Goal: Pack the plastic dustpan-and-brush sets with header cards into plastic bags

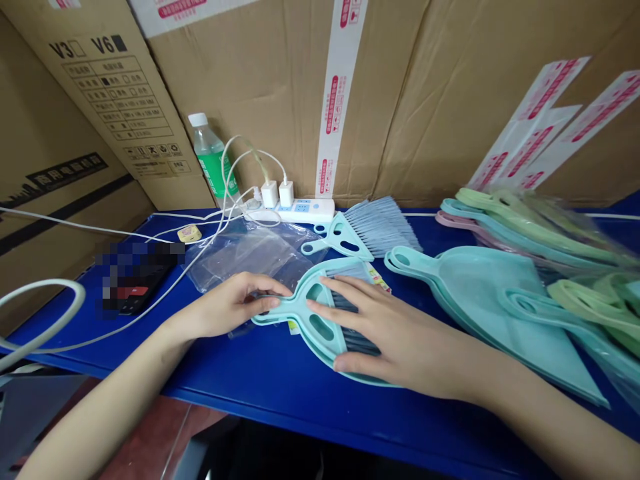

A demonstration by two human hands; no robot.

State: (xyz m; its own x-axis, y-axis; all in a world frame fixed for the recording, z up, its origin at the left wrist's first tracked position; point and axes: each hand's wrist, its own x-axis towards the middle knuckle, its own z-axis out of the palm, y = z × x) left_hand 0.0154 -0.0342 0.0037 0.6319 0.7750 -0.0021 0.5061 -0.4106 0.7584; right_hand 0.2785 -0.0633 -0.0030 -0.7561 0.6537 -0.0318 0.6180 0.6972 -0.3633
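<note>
A teal dustpan (300,313) with a small brush laid in it rests on the blue table (280,393), close to the front edge. My left hand (235,307) grips the dustpan's handle end, fingers curled over it. Flat on the brush and pan lies my right hand (380,333), its fingers stretched out and pressing down. A printed card peeks out from under the pan. Just behind the pan lie clear plastic bags (250,257).
A loose teal brush (360,230) lies behind. Stacked teal dustpans (480,300) and bagged green and pink sets (550,233) fill the right. A power strip (300,210), cables, a bottle (210,160), a dark device (135,280) and cardboard boxes (280,87) stand at the back.
</note>
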